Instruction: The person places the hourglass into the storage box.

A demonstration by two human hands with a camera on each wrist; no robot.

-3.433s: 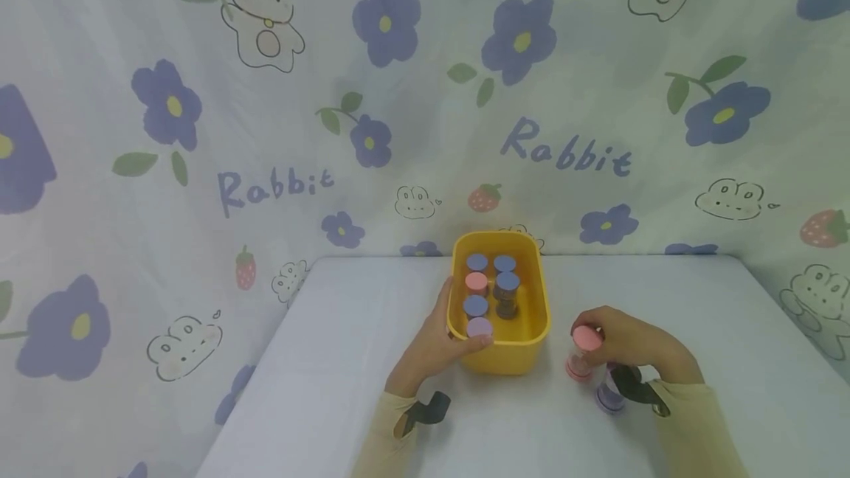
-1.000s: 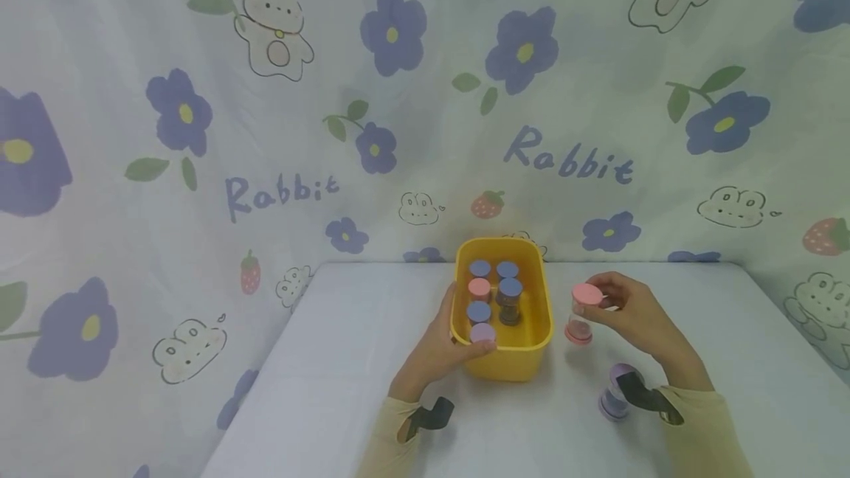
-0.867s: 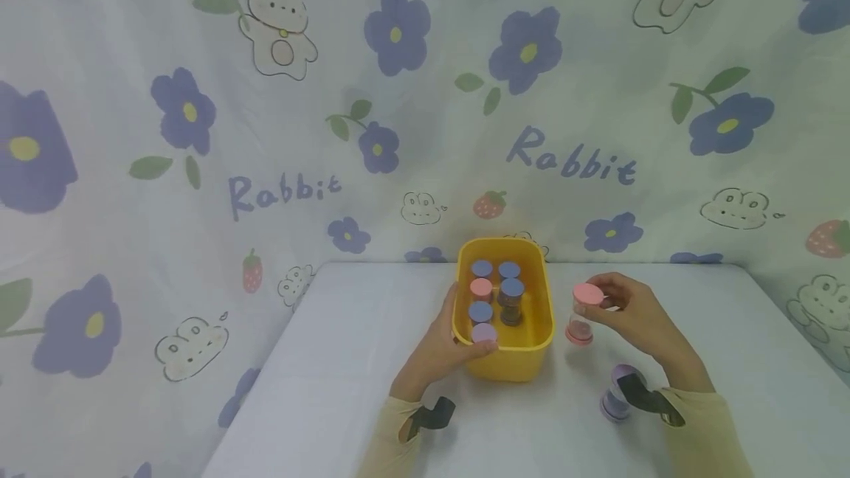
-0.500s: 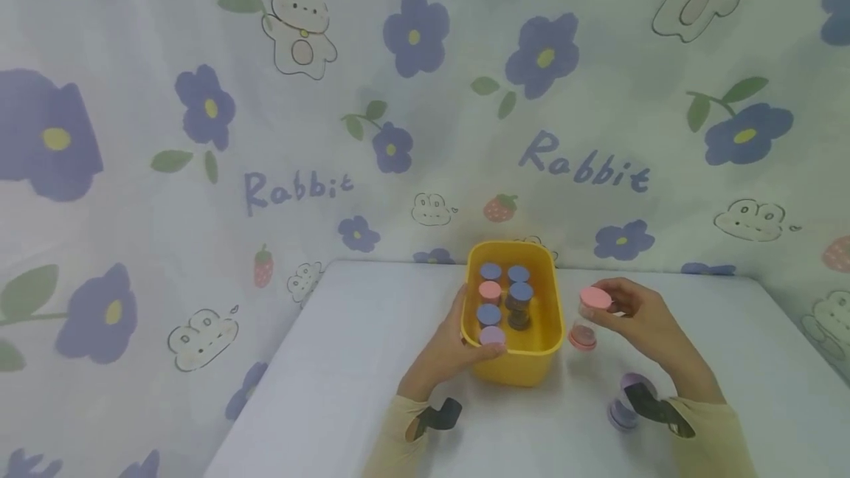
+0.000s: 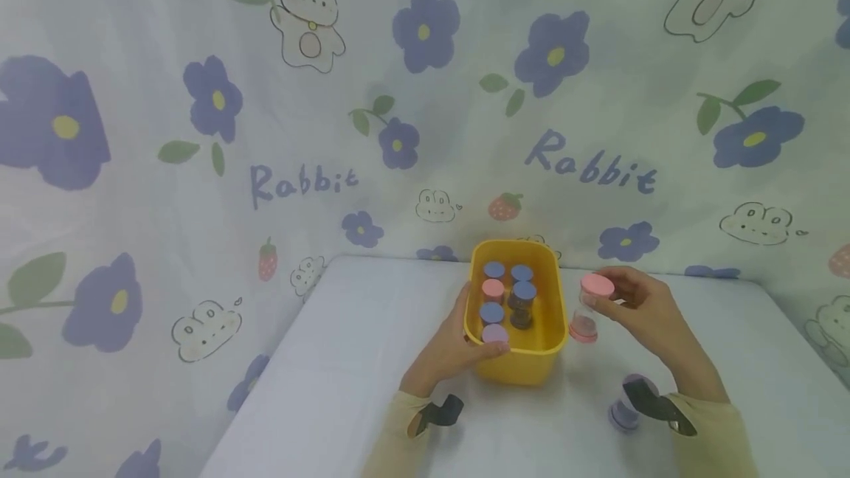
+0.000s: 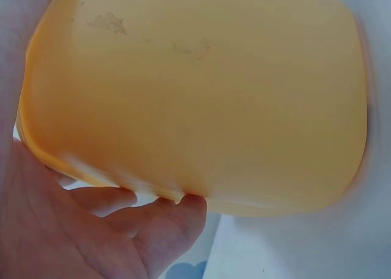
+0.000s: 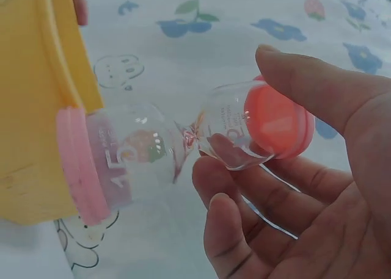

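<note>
My right hand point(image 5: 654, 308) holds a pink-capped sand timer point(image 5: 584, 327) by its upper end, raised over the table just right of a yellow bin point(image 5: 518, 367). In the right wrist view the sand timer point(image 7: 131, 151) has a clear glass body with a narrow waist and a printed number 15. My left hand point(image 5: 445, 352) grips the bin's near left corner, thumb over the front rim and fingers along the side. Standing in the bin are several sand timers, with blue caps point(image 5: 491, 312), a pink cap point(image 5: 493, 288) and a lilac cap point(image 5: 494, 334).
A purple sand timer point(image 5: 624, 415) stands on the white table point(image 5: 332, 360) below my right wrist, partly hidden by the dark wrist strap point(image 5: 654, 404). Behind the table hangs a curtain point(image 5: 451, 146) printed with flowers and rabbits.
My right hand has lifted the pink sand timer off the table, away from the purple one. My left hand keeps its grip on the bin. The head view has shifted slightly.
</note>
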